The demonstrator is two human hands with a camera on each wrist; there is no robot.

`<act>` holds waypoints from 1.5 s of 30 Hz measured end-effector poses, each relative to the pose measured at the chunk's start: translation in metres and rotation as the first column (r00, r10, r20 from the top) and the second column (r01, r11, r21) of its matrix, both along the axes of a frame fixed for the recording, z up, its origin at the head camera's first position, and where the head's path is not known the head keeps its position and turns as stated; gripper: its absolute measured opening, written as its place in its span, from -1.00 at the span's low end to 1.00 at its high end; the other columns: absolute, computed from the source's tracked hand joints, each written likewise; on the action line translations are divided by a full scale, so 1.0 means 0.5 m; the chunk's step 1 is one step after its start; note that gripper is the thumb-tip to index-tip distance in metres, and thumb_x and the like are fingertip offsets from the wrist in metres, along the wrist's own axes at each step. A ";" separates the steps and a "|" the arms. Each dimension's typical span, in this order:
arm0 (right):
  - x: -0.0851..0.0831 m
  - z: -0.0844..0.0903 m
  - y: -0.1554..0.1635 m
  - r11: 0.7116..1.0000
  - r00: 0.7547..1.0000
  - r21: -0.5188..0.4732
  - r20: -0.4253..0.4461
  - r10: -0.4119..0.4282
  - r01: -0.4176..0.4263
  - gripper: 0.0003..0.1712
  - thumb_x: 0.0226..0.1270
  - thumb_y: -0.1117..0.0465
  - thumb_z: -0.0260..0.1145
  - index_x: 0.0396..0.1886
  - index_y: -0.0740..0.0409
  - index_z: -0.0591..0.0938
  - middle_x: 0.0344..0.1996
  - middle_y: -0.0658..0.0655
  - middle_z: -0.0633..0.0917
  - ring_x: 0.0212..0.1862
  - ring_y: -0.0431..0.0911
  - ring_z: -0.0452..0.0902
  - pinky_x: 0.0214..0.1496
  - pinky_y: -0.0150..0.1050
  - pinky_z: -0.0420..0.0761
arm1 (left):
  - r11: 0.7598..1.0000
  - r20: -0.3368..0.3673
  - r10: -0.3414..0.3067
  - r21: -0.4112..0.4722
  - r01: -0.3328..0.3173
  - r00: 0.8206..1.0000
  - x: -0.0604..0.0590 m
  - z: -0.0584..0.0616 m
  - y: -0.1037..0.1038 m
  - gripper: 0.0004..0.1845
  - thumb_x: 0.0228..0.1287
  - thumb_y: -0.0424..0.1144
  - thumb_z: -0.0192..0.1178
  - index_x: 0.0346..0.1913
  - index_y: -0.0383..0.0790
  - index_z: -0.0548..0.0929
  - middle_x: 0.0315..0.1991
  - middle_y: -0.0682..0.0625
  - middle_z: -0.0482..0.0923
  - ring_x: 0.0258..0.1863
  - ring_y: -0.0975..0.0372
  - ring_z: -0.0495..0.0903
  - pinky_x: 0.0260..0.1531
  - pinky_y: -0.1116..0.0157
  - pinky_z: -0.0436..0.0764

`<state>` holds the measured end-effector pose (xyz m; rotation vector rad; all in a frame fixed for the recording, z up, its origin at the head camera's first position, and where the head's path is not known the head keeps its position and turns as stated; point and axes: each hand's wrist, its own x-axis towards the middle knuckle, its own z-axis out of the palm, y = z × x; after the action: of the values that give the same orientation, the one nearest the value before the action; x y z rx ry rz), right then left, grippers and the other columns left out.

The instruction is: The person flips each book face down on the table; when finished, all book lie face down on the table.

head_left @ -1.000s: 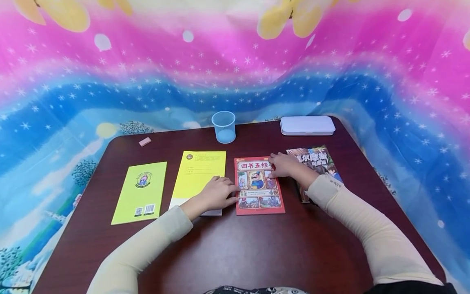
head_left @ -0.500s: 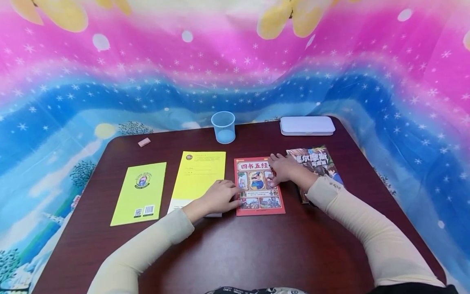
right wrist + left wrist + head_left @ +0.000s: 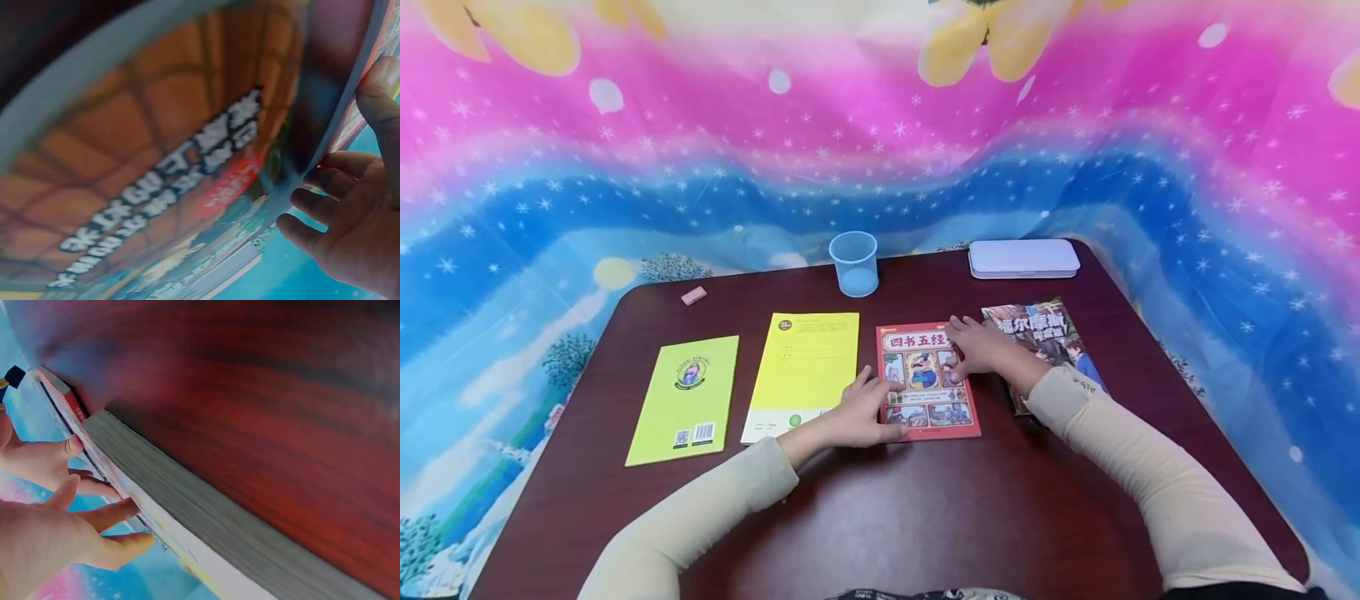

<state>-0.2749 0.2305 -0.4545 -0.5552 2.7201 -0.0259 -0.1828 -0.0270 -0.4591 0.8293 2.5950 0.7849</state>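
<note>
- The red book [image 3: 927,380] lies flat at the middle of the surface [image 3: 925,517], its long axis running away from you, between the yellow booklet [image 3: 805,375] and the dark comic book [image 3: 1045,346].
- Your left hand [image 3: 857,412] sits at its near left edge, fingers [image 3: 891,410] loosely spread and resting on the cover; your right hand [image 3: 985,350] lies flat on the far right corner, fingers straight.
- Both hands touch it; neither is nearer.
- The cover's title reads 四书五经.
- The green booklet [image 3: 685,396] shows a barcode.
</note>
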 end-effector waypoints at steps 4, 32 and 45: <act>0.000 -0.009 0.003 1.000 1.000 -0.019 0.005 -0.013 0.013 0.13 0.05 -0.21 0.39 0.48 0.16 0.06 0.47 0.24 -0.03 0.47 0.19 -0.19 0.39 0.21 -0.07 | 0.993 0.046 0.071 0.087 -0.075 0.996 0.004 0.000 0.001 -0.34 0.06 0.02 0.28 0.22 -0.18 0.41 0.23 -0.14 0.39 0.43 -0.19 -0.21 0.29 -0.21 -0.11; 0.008 -0.043 -0.036 0.984 0.997 -0.173 -0.055 -0.049 0.039 0.11 0.25 -0.26 0.18 0.48 0.28 -0.12 0.46 0.33 -0.10 0.47 0.20 -0.20 0.37 0.22 -0.03 | 0.696 0.031 0.180 0.702 -0.150 0.983 -0.007 0.061 0.013 -0.52 0.16 -0.53 0.18 0.15 -0.39 0.34 0.39 -0.21 0.19 0.26 0.01 0.38 0.00 0.10 0.55; 0.009 -0.063 -0.056 0.967 0.997 -0.242 -0.010 -0.078 0.073 0.10 0.29 -0.28 0.10 0.50 0.18 -0.26 0.48 0.27 -0.21 0.47 0.23 -0.37 0.37 0.28 -0.24 | 0.771 -0.121 0.089 0.637 0.008 0.989 -0.001 0.060 0.014 -0.54 0.17 -0.36 0.24 0.17 -0.26 0.51 0.46 -0.14 0.04 0.22 0.00 0.43 -0.08 0.26 0.58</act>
<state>-0.2702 0.2026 -0.4863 -0.5200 2.7743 -0.3785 -0.1832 -0.0199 -0.4292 1.0317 2.4701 1.7397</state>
